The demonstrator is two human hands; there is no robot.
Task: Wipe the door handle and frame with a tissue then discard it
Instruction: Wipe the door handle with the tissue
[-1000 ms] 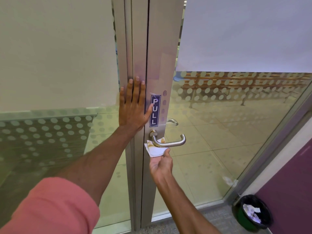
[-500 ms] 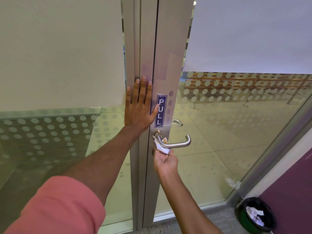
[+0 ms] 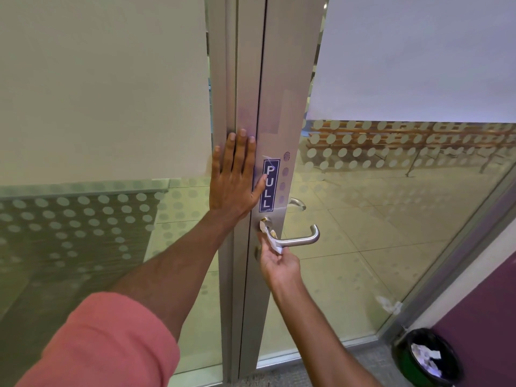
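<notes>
While pinching a small white tissue point(image 3: 270, 239) between thumb and fingertips, right hand point(image 3: 279, 263) clamped on it just below the inner end of the metal door handle point(image 3: 293, 238), tissue draped against the lever near its pivot. Left hand point(image 3: 234, 182) spread flat, fingers apart, holding nothing, pressed on the metal door frame point(image 3: 251, 88) beside a blue PULL sticker point(image 3: 269, 185). Black bin point(image 3: 425, 357) on the floor at lower right, well apart from the door, crumpled paper inside.

Likely risks: thin tissue snagging or tearing on the lever's bend; loose pinch letting it slip and drop to the floor; pressure on the lever unlatching the door, hence the bracing palm; outer end of the handle and the frame possibly left unwiped.

Compared with one second ago: tissue more bunched and higher, now against the pivot instead of hanging open beneath the lever; left palm in the same spot.
</notes>
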